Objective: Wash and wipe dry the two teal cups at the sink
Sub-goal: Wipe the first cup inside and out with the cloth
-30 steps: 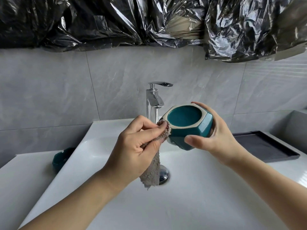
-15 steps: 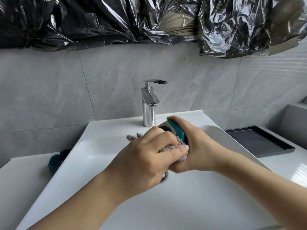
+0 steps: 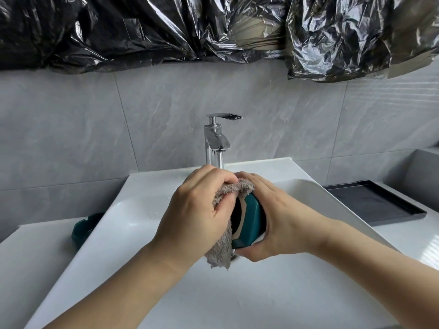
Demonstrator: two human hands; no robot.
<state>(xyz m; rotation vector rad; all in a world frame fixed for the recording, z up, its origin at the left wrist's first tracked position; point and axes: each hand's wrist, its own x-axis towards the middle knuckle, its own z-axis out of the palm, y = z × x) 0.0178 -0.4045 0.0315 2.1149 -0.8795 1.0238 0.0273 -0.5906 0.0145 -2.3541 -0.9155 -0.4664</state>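
Over the white sink basin [image 3: 237, 293], my right hand [image 3: 282, 217] grips a teal cup [image 3: 251, 224] tipped on its side, its mouth turned left. My left hand [image 3: 197, 210] holds a grey-brown cloth [image 3: 223, 248] bunched against the cup's rim, with the cloth's loose end hanging below. The second teal cup [image 3: 83, 227] sits on the counter to the left, partly hidden behind the basin's raised edge.
A chrome tap [image 3: 215, 143] stands just behind my hands, with no water running. A black tray [image 3: 380, 203] lies on the counter at right. Grey tiles and crinkled black plastic sheeting [image 3: 166, 32] cover the wall behind.
The cup went from upright and raised to tipped sideways and lower over the basin. My left hand brought the cloth over its rim, and the cloth's tail now hangs free.
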